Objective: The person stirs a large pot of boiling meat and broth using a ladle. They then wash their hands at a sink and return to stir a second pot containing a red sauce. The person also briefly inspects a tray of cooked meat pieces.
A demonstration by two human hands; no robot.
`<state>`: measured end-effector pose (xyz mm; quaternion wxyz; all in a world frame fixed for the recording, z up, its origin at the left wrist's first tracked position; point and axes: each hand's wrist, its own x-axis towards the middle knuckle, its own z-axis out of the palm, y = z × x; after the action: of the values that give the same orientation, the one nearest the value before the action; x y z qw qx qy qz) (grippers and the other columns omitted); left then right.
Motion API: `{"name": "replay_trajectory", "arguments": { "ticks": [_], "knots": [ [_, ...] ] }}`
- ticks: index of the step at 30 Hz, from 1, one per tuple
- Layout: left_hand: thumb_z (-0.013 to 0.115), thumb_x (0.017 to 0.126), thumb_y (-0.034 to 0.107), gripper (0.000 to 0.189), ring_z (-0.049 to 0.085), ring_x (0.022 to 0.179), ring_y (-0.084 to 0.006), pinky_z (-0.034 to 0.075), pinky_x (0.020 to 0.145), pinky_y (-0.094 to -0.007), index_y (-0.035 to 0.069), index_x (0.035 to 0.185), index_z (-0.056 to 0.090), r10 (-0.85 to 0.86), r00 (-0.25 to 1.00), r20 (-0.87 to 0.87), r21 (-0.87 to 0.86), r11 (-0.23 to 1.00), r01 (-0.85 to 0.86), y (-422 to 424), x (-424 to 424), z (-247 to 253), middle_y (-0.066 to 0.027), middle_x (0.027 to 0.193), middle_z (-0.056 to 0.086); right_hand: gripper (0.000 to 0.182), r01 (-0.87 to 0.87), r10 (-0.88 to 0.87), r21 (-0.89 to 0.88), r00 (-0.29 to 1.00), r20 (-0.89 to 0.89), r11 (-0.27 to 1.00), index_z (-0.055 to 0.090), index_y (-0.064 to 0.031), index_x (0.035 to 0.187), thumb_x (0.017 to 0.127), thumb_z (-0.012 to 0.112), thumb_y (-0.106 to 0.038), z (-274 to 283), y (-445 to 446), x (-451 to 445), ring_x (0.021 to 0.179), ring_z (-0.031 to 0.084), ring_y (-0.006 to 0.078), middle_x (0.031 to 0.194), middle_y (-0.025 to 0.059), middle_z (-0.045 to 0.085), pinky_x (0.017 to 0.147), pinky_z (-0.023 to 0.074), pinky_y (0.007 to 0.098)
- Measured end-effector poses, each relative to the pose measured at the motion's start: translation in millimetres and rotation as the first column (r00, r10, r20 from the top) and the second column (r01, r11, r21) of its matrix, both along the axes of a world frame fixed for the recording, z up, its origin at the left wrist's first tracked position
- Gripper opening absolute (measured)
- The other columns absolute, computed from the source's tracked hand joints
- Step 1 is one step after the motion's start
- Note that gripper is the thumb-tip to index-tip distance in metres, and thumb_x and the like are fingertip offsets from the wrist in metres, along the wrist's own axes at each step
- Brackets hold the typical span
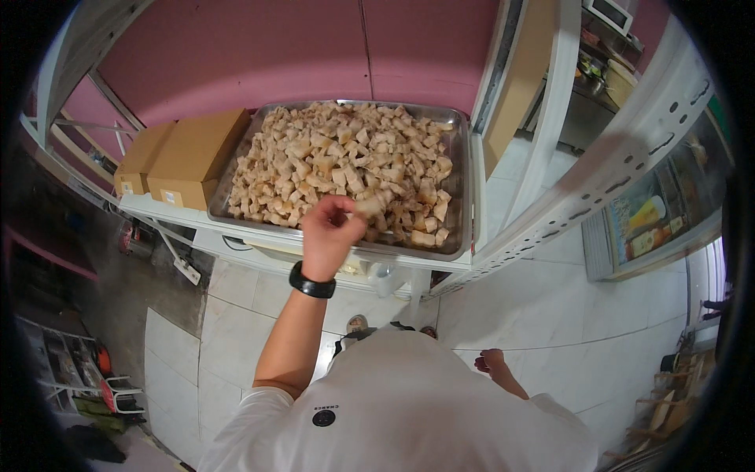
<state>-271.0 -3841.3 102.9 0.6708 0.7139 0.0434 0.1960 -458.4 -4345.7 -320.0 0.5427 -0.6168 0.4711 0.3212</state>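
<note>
A large stainless steel tray (462, 218) is heaped with diced pale cooked meat (330, 153), which looks like pork. Over the tray's near edge, my left hand (333, 230) pinches a blurred piece of meat (370, 205) between thumb and fingertips. A black band (312, 282) circles my left wrist. My right hand (491, 361) hangs low at my side, away from the tray, over the tiled floor. Its fingers look partly curled; nothing shows in them, but the palm side is not clear.
Two cardboard boxes (194, 156) stand left of the tray on the white shelf (159, 206). A perforated metal upright (590, 159) rises at the right. Plastic bags (386, 277) hang below the shelf. A pink wall (295, 47) is behind, and a glass-fronted cabinet (649, 218) stands farther right.
</note>
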Motion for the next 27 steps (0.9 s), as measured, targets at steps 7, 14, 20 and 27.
{"name": "replay_trajectory", "arguments": {
  "ticks": [7, 14, 20, 27],
  "knots": [
    [0.074, 0.075, 0.021, 0.013, 0.068, 0.070, -0.0316, 0.054, 0.061, -0.0413, 0.010, 0.081, 0.069, 0.015, 0.993, -0.117, 0.770, 0.633, 0.081, -29.0, -0.3, -8.5, -0.0105, 0.079, 0.070, 0.010, -0.021, 0.024, 0.054, 0.998, -0.058, 0.998, 0.055, -0.0004, 0.093, 0.095, 0.051, -0.009, -0.5, -9.9, 7.2, 0.057, 0.065, 0.0288, 0.076, 0.0185, 0.066, 0.043, 0.0510, 0.0395],
    [0.072, 0.083, 0.026, 0.020, 0.069, 0.082, -0.0336, 0.056, 0.069, -0.0443, 0.012, 0.097, 0.072, 0.187, 0.982, -0.009, 0.802, 0.589, -0.104, 18.3, 8.9, 0.0, -0.0112, 0.093, 0.069, 0.012, 0.040, -0.039, 0.047, 0.999, -0.014, 0.998, 0.056, 0.0034, 0.096, 0.095, 0.054, -0.008, 0.7, -20.2, 18.7, 0.056, 0.066, 0.0313, 0.077, 0.0222, 0.067, 0.042, 0.0513, 0.0394],
    [0.070, 0.083, 0.023, 0.019, 0.069, 0.084, -0.0335, 0.056, 0.070, -0.0450, 0.011, 0.097, 0.073, 0.260, 0.960, 0.106, 0.844, 0.486, -0.225, 57.9, 46.9, 23.1, -0.0116, 0.095, 0.069, 0.011, -0.003, 0.002, -0.013, 0.998, -0.065, 1.000, 0.057, 0.0015, 0.100, 0.095, 0.055, -0.009, 11.5, -14.5, 37.8, 0.060, 0.068, 0.0320, 0.079, 0.0208, 0.068, 0.045, 0.0546, 0.0408],
    [0.069, 0.079, 0.028, 0.023, 0.069, 0.084, -0.0348, 0.057, 0.071, -0.0468, 0.008, 0.092, 0.072, 0.414, 0.910, 0.000, 0.884, 0.425, -0.193, 60.9, 78.5, 24.8, -0.0121, 0.100, 0.070, 0.009, 0.009, -0.009, -0.016, 1.000, -0.024, 1.000, 0.057, -0.0013, 0.099, 0.096, 0.055, -0.010, 7.1, -13.6, 34.7, 0.061, 0.068, 0.0309, 0.082, 0.0191, 0.069, 0.048, 0.0561, 0.0409]
  ]
}}
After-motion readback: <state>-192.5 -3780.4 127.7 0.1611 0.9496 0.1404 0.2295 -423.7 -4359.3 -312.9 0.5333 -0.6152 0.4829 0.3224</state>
